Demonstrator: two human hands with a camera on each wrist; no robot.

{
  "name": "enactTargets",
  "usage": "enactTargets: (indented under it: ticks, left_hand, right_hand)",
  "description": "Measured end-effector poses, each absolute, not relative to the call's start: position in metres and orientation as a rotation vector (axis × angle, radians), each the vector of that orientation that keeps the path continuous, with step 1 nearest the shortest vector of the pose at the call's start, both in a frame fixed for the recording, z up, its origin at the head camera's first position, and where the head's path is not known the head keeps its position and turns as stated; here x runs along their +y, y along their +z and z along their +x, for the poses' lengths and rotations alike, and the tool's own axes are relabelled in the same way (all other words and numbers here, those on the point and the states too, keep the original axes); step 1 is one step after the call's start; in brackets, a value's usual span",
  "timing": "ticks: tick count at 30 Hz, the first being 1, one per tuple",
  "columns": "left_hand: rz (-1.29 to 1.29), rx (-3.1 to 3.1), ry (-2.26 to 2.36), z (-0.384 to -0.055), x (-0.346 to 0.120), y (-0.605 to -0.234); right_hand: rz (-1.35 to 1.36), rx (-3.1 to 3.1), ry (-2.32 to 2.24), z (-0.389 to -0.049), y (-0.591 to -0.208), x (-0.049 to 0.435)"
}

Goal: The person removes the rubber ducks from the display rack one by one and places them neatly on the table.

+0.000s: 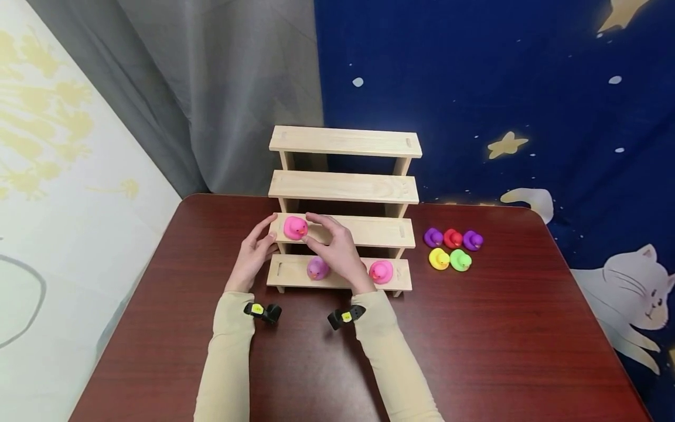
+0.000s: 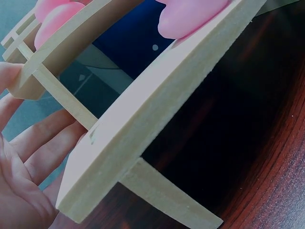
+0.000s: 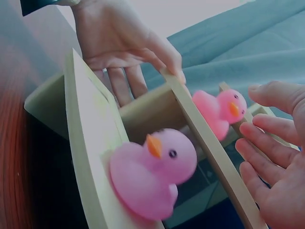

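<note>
Standing upright near the left end of the second step (image 1: 369,231) from the near side of a four-tier wooden rack (image 1: 345,140), the pink duck (image 1: 295,228) has a hand on each side of it. We read its weight as borne by the step, since nothing pinches it: the grip of the right hand (image 1: 340,252) is apart, thumb and fingers spread, and the right wrist view shows a gap between them and the duck. The left hand (image 1: 250,258) also has its grip apart, with fingers extended and tips touching the left end of that same step; we take this as steadying, because the rack looks light (how firmly they press, we cannot tell).

On the lowest step (image 1: 292,269), a lilac duck (image 1: 317,268) sits left of the middle and a second pink duck (image 1: 381,271) towards the right end. We think the wide space between them suits the right hand, which reaches across there.

To the right of the rack, five more ducks share the counter (image 1: 506,328) in two short rows: a purple duck (image 1: 433,237), a red duck (image 1: 452,238) and another purple duck (image 1: 473,240) far, a yellow duck (image 1: 439,258) and a green duck (image 1: 460,260) near. Grouped so, we judge, they stay handy for the right hand without crowding the steps.
</note>
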State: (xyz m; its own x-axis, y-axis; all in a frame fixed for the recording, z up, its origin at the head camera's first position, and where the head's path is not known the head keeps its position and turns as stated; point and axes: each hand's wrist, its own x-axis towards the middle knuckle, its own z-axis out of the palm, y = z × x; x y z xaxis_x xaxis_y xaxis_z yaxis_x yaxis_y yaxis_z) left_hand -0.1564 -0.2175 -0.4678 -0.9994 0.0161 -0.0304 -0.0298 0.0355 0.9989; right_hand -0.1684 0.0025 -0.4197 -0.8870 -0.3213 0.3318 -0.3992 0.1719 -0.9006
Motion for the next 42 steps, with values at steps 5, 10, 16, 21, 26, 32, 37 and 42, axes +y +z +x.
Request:
enactTargets:
  ticks: [5, 10, 16, 21, 26, 32, 37, 42]
  left_hand:
    - [-0.012, 2.200, 2.175, -0.158, -0.217, -0.467]
    - [-0.025, 2.216, 2.156, -0.157, -0.218, -0.467]
    - [-0.026, 2.242, 2.147, -0.156, -0.218, -0.467]
    - [-0.017, 2.236, 2.157, -0.154, -0.216, -0.466]
    - [-0.017, 2.236, 2.160, -0.154, -0.216, -0.466]
    - [-0.029, 2.249, 2.146, -0.154, -0.217, -0.466]
    - [-0.029, 2.248, 2.149, -0.153, -0.216, -0.466]
    - [-0.025, 2.243, 2.153, -0.153, -0.215, -0.465]
  right_hand:
    - [0.737, -2.376, 1.776, -0.169, -0.418, -0.010]
    - [0.692, -2.365, 1.747, -0.168, -0.419, -0.022]
    - [0.606, -2.310, 1.746, -0.167, -0.419, -0.028]
    - [0.573, -2.303, 1.732, -0.166, -0.420, -0.028]
    - [0.571, -2.298, 1.732, -0.163, -0.418, -0.024]
    - [0.558, -2.306, 1.728, -0.160, -0.414, -0.017]
    - [0.552, -2.304, 1.738, -0.158, -0.410, -0.010]
    - [0.549, -2.276, 1.742, -0.156, -0.406, -0.002]
